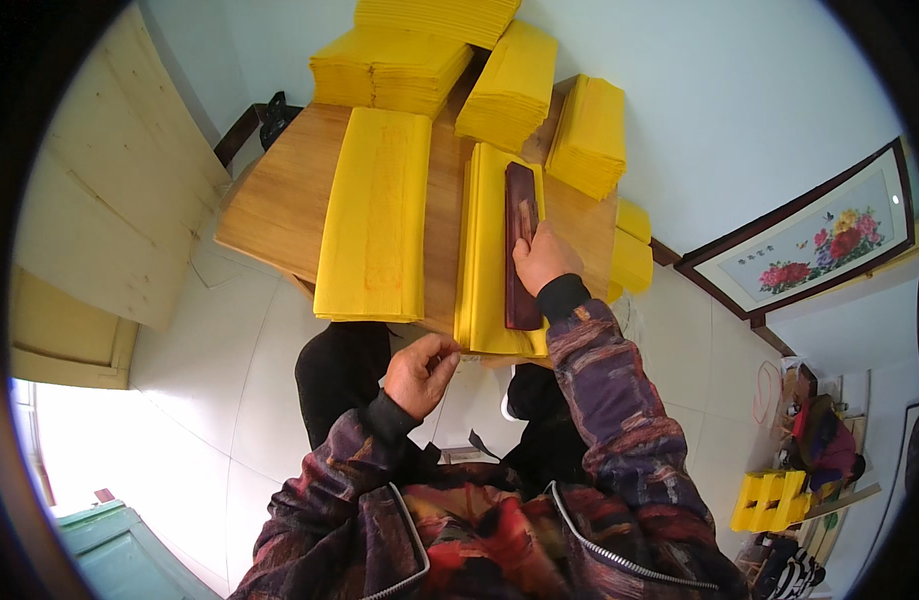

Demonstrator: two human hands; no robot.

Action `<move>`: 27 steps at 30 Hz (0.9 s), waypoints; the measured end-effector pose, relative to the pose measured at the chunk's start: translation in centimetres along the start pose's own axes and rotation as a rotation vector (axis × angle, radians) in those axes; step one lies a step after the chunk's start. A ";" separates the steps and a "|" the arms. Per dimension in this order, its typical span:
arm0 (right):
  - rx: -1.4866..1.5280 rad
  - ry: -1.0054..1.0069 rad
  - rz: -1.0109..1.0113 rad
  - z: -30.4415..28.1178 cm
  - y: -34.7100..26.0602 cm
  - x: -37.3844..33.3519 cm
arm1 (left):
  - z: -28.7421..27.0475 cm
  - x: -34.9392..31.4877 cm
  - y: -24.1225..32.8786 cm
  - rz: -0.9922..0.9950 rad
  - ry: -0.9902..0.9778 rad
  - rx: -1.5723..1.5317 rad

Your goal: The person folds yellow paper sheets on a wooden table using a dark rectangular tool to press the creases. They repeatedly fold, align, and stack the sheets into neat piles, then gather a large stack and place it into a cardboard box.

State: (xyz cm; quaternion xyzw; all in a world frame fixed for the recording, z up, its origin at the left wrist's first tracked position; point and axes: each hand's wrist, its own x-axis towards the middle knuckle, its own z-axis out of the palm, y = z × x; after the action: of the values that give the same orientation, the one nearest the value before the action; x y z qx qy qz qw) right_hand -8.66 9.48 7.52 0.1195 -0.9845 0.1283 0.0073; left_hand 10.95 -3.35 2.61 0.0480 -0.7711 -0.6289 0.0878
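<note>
My right hand (pixel 547 260) is closed round the handle of a long dark-red wooden block (pixel 520 285). The block lies lengthwise along the right side of a yellow paper stack (pixel 482 250) near the table's front edge. At that stack's near left corner is my left hand (pixel 419 374), its thumb and fingers pinched together. Whether a sheet's edge is between those fingertips I cannot tell. Left of these papers rests another long yellow paper stack (pixel 379 215), with faint brownish marks on its top.
The wooden table (pixel 279 200) carries more thick yellow paper stacks (pixel 394 70) at the back and a stack (pixel 587 135) at the right. Further yellow bundles (pixel 631 262) sit beyond its right edge. A framed flower picture (pixel 804 240) stands by the right wall; a pale board (pixel 114 170) leans left.
</note>
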 end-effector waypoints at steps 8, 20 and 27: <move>-0.066 -0.043 0.005 0.2 -0.2 -0.3 | 2.1 4.4 1.2 0.146 0.172 0.085; 0.451 0.058 0.025 -1.3 2.9 -0.2 | 3.5 9.8 -0.8 0.053 0.342 0.461; 1.839 0.123 0.125 -1.3 15.6 -7.2 | 3.8 12.0 -2.5 -0.124 0.332 0.293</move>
State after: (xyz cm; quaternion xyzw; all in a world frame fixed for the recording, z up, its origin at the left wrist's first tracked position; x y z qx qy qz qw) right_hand -5.42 26.08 4.55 0.0179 -0.4979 0.8659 -0.0453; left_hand -1.67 -2.39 0.35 0.2106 -0.8246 -0.4979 0.1668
